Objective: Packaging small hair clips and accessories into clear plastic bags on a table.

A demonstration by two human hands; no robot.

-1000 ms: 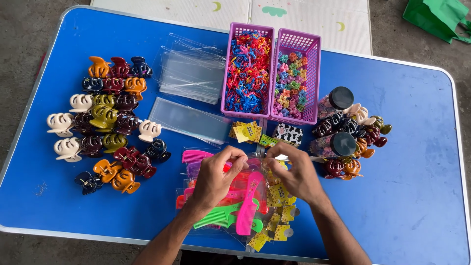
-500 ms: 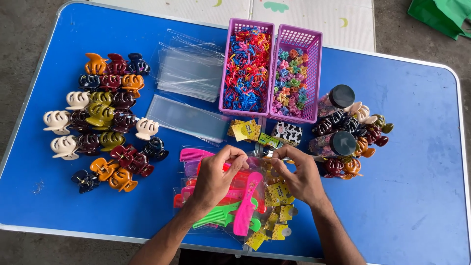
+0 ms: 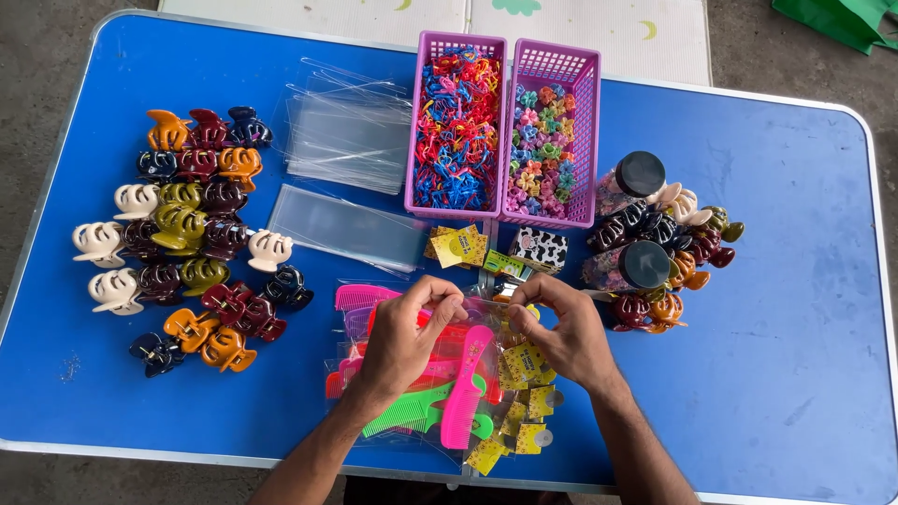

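Both hands pinch a clear plastic bag [image 3: 486, 309] above the pile of combs [image 3: 440, 393] near the front edge of the blue table [image 3: 795, 374]. The left hand [image 3: 402, 341] and right hand [image 3: 561, 332] grip its top edge with fingertips closed, yellow cards [image 3: 524, 411] just beneath.

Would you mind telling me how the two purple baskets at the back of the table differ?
The left purple basket is heaped with thin tangled pieces, mostly red and blue; the right purple basket holds small flower-shaped pieces in pastel colours. The left one is filled nearly to its far end, while the right one's far end shows bare mesh. Both are rectangular, slotted, the same purple, and stand side by side on the blue table.
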